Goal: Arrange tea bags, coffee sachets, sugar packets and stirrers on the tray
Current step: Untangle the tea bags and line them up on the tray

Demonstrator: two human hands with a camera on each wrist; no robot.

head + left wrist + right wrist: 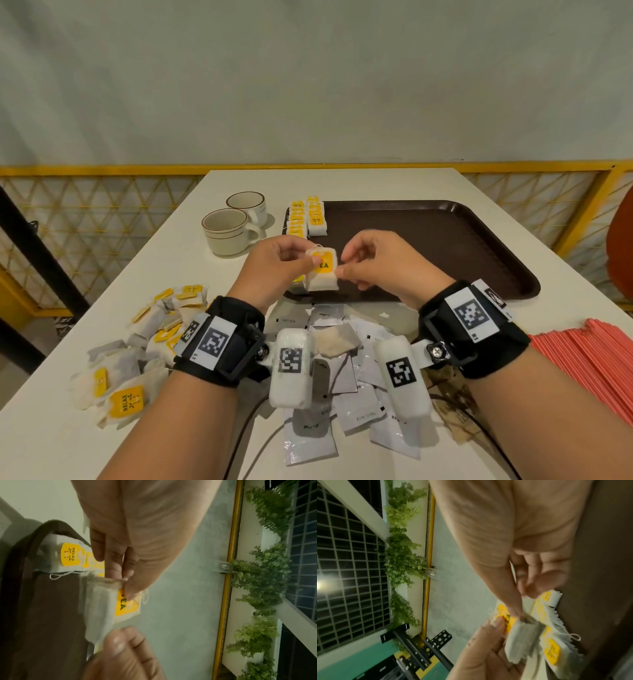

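The tea bag point(322, 269) hangs upright, long axis running 12 to 6 o'clock, above the near left corner of the tray point(445, 240). The left hand point(281, 260) pinches its upper left corner and the right hand point(373, 262) pinches its right edge. The row of tea bags point(308, 216) already laid along the tray's left edge lies toward 12 o'clock, about equally near both hands, so the bag likely goes down at that row's near end.

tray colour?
Dark brown tray, clearest in the head view.
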